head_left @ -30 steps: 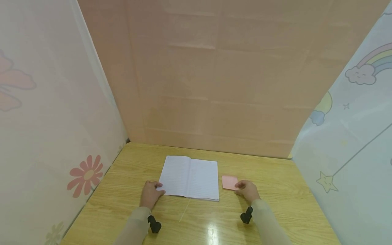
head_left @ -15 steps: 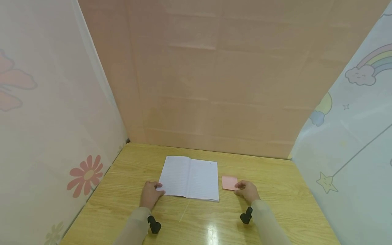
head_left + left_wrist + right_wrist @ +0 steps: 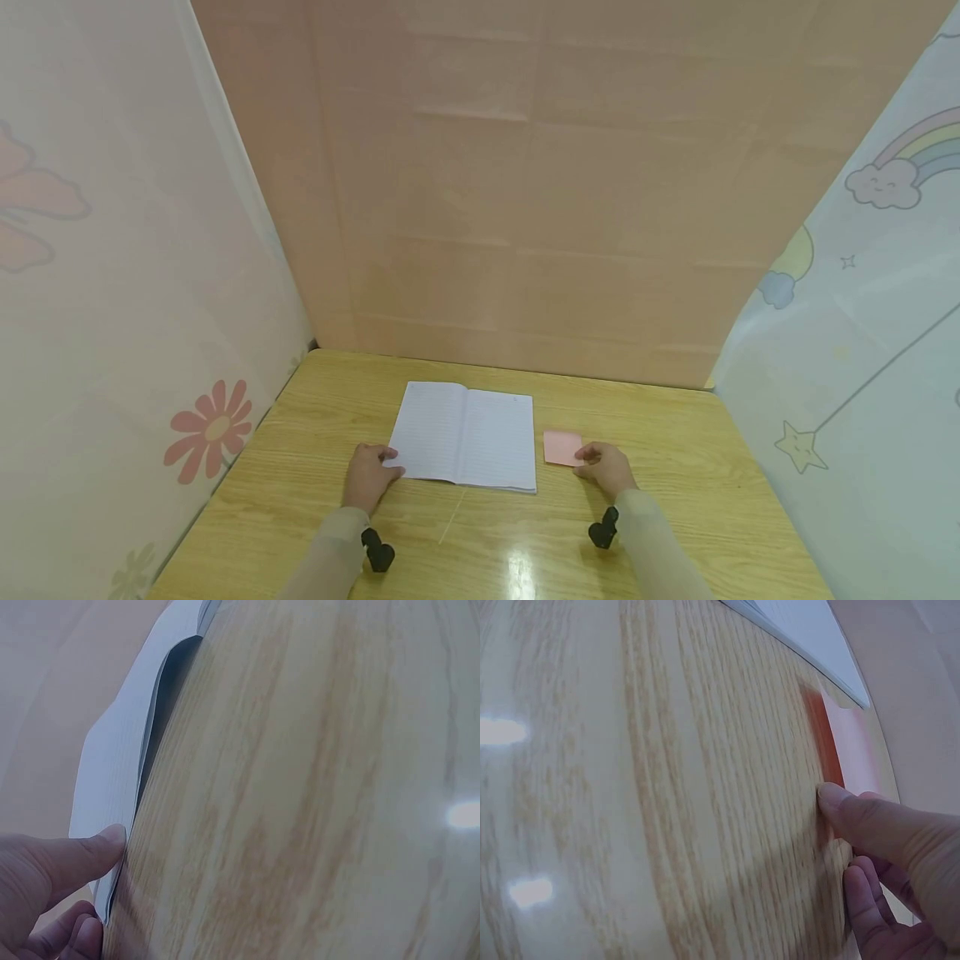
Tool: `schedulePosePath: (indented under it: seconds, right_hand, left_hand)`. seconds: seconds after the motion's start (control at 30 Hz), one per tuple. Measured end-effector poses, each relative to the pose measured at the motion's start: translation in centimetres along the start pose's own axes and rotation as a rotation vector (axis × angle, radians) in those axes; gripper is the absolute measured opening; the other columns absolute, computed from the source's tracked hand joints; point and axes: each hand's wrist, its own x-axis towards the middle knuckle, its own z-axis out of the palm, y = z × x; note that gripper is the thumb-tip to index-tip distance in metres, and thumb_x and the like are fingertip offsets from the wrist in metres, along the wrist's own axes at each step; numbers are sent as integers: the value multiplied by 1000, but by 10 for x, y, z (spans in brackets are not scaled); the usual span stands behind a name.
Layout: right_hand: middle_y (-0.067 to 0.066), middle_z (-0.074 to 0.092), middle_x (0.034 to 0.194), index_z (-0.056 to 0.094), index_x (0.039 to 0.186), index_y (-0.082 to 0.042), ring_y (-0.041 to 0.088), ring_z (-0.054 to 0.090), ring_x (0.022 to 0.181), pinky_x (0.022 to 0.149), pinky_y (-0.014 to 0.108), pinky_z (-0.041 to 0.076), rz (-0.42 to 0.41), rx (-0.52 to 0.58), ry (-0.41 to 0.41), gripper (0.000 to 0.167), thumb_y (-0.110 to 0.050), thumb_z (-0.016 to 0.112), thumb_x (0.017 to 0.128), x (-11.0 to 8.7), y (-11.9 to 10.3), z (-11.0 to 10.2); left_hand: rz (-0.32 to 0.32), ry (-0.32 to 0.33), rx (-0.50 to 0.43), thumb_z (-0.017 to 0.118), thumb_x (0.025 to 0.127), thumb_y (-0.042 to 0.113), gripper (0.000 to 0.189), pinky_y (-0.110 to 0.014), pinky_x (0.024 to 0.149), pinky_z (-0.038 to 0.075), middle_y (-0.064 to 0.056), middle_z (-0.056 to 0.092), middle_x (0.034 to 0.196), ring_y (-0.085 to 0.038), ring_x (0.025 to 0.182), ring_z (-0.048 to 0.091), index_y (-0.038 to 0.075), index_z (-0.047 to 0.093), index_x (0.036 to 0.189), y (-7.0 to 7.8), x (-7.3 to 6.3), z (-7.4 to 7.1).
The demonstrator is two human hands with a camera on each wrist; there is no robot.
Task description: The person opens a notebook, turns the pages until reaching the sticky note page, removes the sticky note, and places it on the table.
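Note:
An open notebook (image 3: 497, 437) with lined white pages lies on the table, its spine running away from me. My left hand (image 3: 369, 477) holds its near left corner; in the left wrist view the thumb (image 3: 111, 838) presses on the page edge and the other fingers curl at the corner. To the notebook's right is a small pink sticky note pad (image 3: 561, 447). Its right side is pinched by my right hand (image 3: 606, 467), with the thumb (image 3: 832, 796) on the near edge in the right wrist view. The pad's near edge looks darker, red-orange, there.
A thin pale ribbon (image 3: 452, 517) trails from the notebook's spine toward me over the wooden table (image 3: 675, 500). Behind the table hangs a tan backdrop (image 3: 510, 208). Patterned white sheets flank it on both sides. Each wrist wears a black camera mount (image 3: 378, 550).

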Motion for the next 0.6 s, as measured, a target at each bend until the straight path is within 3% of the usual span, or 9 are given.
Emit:
schedulePosePath:
  seconds: [0.23, 0.6]
  right_hand:
    - [6, 69, 95, 70, 91, -8, 17, 60, 87, 82, 40, 50, -10, -7, 18, 23, -13, 82, 72, -2, -3, -1]
    - [4, 71, 95, 70, 94, -7, 14, 61, 84, 75, 30, 49, -2, -19, 22, 24, -11, 81, 73, -5, -6, -2]
  left_hand:
    - [1, -4, -13, 80, 74, 14, 25, -45, 86, 50, -16, 59, 104, -26, 95, 58, 4, 74, 96, 2, -1, 0]
    - [-2, -24, -4, 80, 75, 13, 25, -46, 86, 50, -16, 58, 105, -26, 96, 57, 4, 73, 97, 6, -3, -3]
